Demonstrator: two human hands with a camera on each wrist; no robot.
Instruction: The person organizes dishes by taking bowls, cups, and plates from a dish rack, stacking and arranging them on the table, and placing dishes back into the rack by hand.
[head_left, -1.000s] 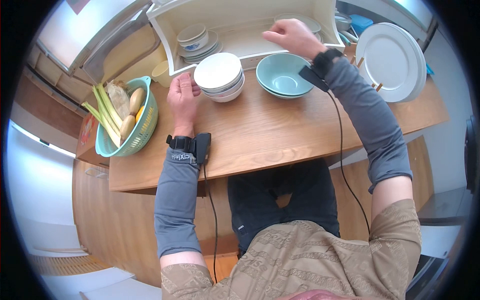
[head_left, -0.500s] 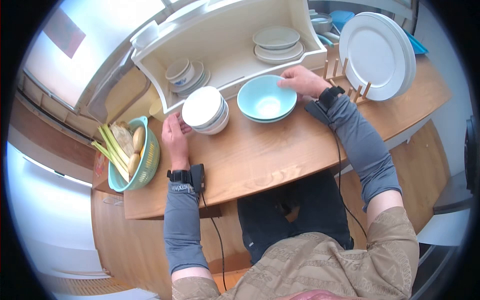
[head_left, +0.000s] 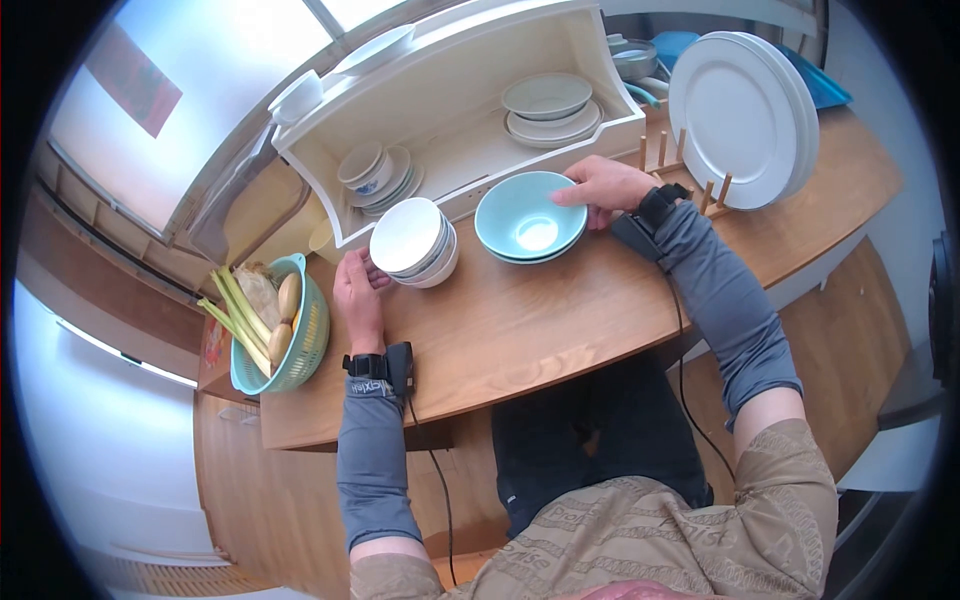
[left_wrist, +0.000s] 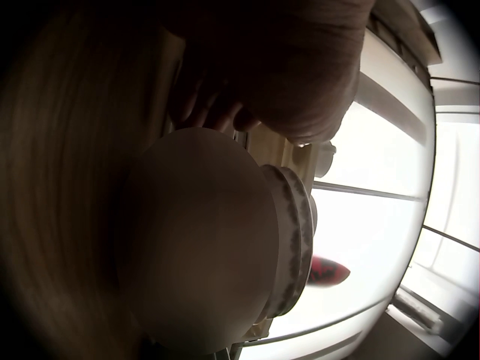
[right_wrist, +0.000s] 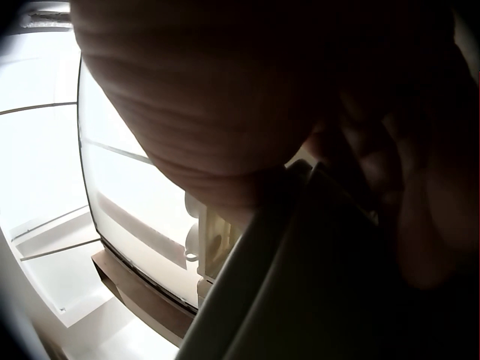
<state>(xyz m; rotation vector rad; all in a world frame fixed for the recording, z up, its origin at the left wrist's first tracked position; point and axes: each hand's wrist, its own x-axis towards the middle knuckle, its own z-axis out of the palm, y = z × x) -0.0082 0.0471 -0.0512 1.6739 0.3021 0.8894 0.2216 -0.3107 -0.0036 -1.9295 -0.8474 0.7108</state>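
A stack of two turquoise bowls [head_left: 522,212] stands on the wooden table in the head view. My right hand [head_left: 612,186] pinches its right rim, thumb over the inner edge and fingers outside. The right wrist view shows the dark bowl wall [right_wrist: 300,285] close beside those fingers. To the left is a stack of several white bowls [head_left: 404,238], some with patterned outsides. My left hand [head_left: 357,290] is at its left side, fingers loosely bent by the bowl wall. In the left wrist view, the lowest bowl [left_wrist: 199,247] partly hides the fingertips.
Behind the bowls stands a cream shelf [head_left: 450,110] with small bowls [head_left: 365,165] and plates [head_left: 555,128] inside. A turquoise basket [head_left: 310,335] of vegetables is at the left. Large white plates [head_left: 735,120] stand in a wooden peg rack [head_left: 690,175] at the right.
My right hand has come down from the shelf's right side to the turquoise bowls' rim and grips it. The left hand stays beside the white bowls. The head view has shifted.
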